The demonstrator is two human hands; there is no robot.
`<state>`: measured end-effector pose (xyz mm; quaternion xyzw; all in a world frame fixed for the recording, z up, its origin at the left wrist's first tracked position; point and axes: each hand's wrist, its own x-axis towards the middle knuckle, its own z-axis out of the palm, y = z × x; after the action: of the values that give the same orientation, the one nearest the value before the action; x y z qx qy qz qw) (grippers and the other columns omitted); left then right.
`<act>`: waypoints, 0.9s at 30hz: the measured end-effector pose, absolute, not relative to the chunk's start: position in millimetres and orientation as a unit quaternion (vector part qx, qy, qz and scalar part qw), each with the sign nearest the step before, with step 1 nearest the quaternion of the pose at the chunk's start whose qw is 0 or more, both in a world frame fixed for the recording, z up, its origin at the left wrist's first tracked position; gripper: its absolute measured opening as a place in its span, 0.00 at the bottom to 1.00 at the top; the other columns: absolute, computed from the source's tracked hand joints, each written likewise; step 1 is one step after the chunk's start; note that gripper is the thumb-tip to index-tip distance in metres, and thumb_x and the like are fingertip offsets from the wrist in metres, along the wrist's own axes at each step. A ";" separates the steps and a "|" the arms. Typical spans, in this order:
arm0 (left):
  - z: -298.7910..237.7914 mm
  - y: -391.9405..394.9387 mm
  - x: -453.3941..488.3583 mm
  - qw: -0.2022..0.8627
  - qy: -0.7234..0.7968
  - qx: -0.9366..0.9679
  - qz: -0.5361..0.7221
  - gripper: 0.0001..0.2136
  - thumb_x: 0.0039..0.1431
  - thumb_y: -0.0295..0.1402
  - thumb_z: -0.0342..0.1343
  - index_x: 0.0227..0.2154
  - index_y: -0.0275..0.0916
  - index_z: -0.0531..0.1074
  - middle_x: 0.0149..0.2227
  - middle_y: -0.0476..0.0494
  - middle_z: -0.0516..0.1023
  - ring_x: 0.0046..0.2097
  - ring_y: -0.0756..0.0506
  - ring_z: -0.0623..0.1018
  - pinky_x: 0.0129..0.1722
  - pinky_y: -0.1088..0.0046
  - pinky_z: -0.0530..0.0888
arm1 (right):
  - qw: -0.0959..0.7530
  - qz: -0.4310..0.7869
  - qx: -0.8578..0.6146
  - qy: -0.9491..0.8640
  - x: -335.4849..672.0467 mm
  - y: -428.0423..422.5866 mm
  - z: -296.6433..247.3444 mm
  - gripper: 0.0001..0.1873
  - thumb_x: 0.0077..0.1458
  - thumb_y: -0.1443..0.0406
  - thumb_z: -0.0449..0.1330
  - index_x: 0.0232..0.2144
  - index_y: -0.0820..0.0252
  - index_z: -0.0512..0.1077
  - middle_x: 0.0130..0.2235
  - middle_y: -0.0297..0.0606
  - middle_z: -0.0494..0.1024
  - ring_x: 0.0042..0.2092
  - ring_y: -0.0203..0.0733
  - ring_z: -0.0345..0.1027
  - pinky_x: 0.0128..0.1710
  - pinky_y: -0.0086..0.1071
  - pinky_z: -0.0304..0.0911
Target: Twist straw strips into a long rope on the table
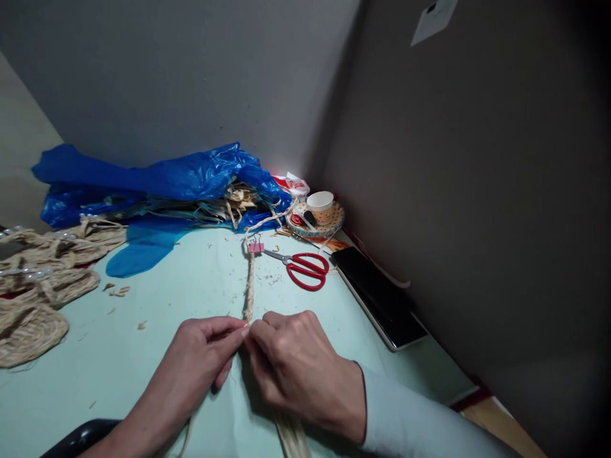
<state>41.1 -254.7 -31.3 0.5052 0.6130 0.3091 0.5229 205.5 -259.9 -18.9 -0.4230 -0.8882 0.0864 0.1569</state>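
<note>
A braided straw cord [249, 286] runs down the middle of the pale green table [157, 343], held at its far end by a pink binder clip [256, 247]. My left hand [200, 356] and my right hand [296, 366] meet at the near end of the braid, fingers pinched on its loose straw strands. More loose straw [292, 436] trails out below my right hand toward me.
Red-handled scissors [305, 270] lie right of the braid. A dark tablet or phone [379, 296] lies along the right wall. A paper cup [321, 205] sits on a patterned plate. A blue plastic bag [157, 181] with straw fills the back. Woven straw pieces [35, 286] lie left.
</note>
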 end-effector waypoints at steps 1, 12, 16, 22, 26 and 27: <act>-31.5 -255.7 41.2 0.529 0.614 0.500 0.306 0.12 0.49 0.42 0.60 0.27 0.37 0.80 0.10 0.57 0.63 0.19 0.51 0.60 0.23 0.76 0.56 | 0.141 0.066 -0.406 -0.901 204.5 -261.0 -20.8 0.09 0.57 0.66 0.52 0.35 0.63 0.72 0.31 0.39 0.75 0.25 0.38 0.59 0.24 0.35 0.38; -28.2 -260.1 38.7 0.623 0.562 0.395 0.375 0.10 0.43 0.37 0.68 0.29 0.39 0.81 0.21 0.51 0.76 0.28 0.47 0.74 0.29 0.77 0.69 | 0.293 0.199 -0.394 -0.848 207.6 -255.8 -13.3 0.13 0.62 0.62 0.52 0.31 0.62 0.73 0.29 0.37 0.77 0.29 0.37 0.67 0.29 0.30 0.55; -25.5 -260.2 37.6 0.646 0.558 0.370 0.367 0.09 0.45 0.36 0.68 0.29 0.39 0.81 0.24 0.49 0.80 0.30 0.48 0.77 0.30 0.78 0.70 | 0.346 0.369 -0.470 -0.724 214.0 -237.9 -9.2 0.15 0.65 0.62 0.51 0.34 0.63 0.74 0.32 0.36 0.77 0.33 0.35 0.68 0.34 0.28 0.58; -28.0 -260.4 32.5 0.643 0.553 0.391 0.357 0.09 0.48 0.32 0.65 0.35 0.41 0.81 0.28 0.50 0.82 0.32 0.48 0.78 0.32 0.78 0.70 | 0.276 0.505 -0.400 -0.714 215.4 -230.5 -17.4 0.12 0.63 0.64 0.54 0.33 0.64 0.75 0.30 0.34 0.74 0.33 0.35 0.65 0.34 0.26 0.58; -28.7 -260.8 34.4 0.629 0.547 0.422 0.356 0.09 0.50 0.35 0.65 0.35 0.40 0.79 0.30 0.49 0.83 0.33 0.48 0.77 0.32 0.78 0.70 | 0.271 0.516 -0.407 -0.704 213.7 -233.1 -17.7 0.13 0.63 0.62 0.54 0.32 0.64 0.74 0.31 0.36 0.75 0.34 0.36 0.66 0.35 0.27 0.59; -28.1 -260.9 35.8 0.629 0.546 0.420 0.359 0.11 0.50 0.37 0.65 0.36 0.40 0.78 0.30 0.49 0.83 0.33 0.47 0.78 0.33 0.77 0.70 | 0.270 0.524 -0.406 -0.698 213.3 -233.5 -18.1 0.13 0.63 0.61 0.54 0.32 0.63 0.73 0.30 0.35 0.75 0.34 0.36 0.66 0.34 0.27 0.59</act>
<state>35.8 -260.9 -28.1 0.4204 0.5464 0.3594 0.6289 213.3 -233.5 -18.1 -0.4065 -0.6980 0.5242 0.2698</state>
